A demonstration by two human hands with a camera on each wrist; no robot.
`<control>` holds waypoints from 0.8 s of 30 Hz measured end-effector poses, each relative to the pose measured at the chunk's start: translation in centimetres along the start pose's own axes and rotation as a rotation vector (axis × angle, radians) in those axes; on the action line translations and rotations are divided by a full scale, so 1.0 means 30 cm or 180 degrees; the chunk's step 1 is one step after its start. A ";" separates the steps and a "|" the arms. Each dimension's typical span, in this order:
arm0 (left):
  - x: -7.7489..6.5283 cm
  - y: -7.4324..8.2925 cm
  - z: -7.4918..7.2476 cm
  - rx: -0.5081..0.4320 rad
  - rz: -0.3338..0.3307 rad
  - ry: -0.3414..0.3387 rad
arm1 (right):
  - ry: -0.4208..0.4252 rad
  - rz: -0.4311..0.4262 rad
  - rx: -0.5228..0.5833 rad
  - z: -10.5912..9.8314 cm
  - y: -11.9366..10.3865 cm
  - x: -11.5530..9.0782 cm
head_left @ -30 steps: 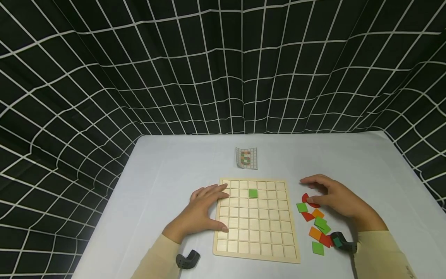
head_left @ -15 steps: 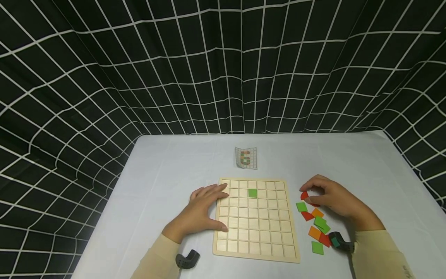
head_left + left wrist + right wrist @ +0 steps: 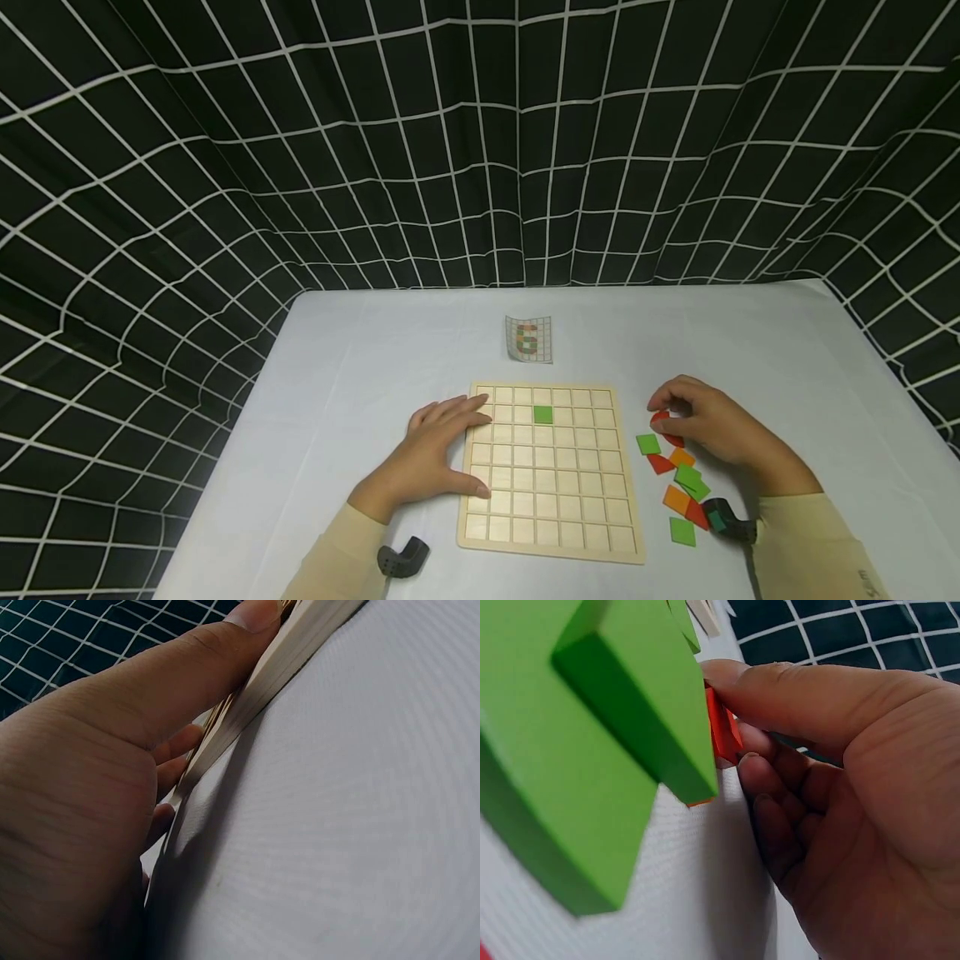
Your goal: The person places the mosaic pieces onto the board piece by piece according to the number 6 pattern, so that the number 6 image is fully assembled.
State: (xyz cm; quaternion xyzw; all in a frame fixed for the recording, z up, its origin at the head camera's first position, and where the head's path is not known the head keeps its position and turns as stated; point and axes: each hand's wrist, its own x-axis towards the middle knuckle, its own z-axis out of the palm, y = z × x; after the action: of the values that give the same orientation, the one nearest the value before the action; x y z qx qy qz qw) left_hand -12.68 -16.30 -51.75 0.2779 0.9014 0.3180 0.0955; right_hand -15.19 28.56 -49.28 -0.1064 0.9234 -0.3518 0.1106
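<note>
My left hand (image 3: 427, 467) rests on the left edge of the wooden grid board (image 3: 547, 506), fingers spread and thumb on the rim. In the left wrist view the thumb lies along the board's side. One green square tile (image 3: 543, 415) sits in a cell of the second row. To the right of the board, my right hand (image 3: 723, 429) pinches a red quarter-round tile (image 3: 660, 416) between thumb and fingers. Another red tile (image 3: 677, 441) lies just under that hand. In the right wrist view, green tiles (image 3: 637, 697) loom in front, partly covering the red.
Several loose green, orange (image 3: 677, 500) and red tiles lie right of the board, some overlapping. A small printed grid card (image 3: 528, 339) with a coloured figure lies behind the board on the white tabletop (image 3: 375, 350). A black gridded curtain (image 3: 517, 167) surrounds the table.
My right thumb and fingers have come together on the red quarter-round tile, which has shifted slightly. The left hand and the board have stayed in place.
</note>
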 end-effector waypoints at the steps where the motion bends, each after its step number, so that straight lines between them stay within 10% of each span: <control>1: 0.000 0.000 0.000 -0.0003 -0.0001 0.0003 | 0.0005 0.0020 -0.0032 -0.001 0.000 0.001; 24: -0.003 0.011 -0.006 -0.0007 -0.0034 -0.0016 | 0.0064 -0.0082 0.0028 -0.045 0.052 -0.018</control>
State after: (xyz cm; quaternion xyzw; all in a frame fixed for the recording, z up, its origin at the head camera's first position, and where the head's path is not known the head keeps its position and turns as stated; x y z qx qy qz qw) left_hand -12.51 -16.24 -51.40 0.2737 0.9023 0.3178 0.0998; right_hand -15.24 30.69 -49.29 -0.1143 0.9215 -0.3582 0.0972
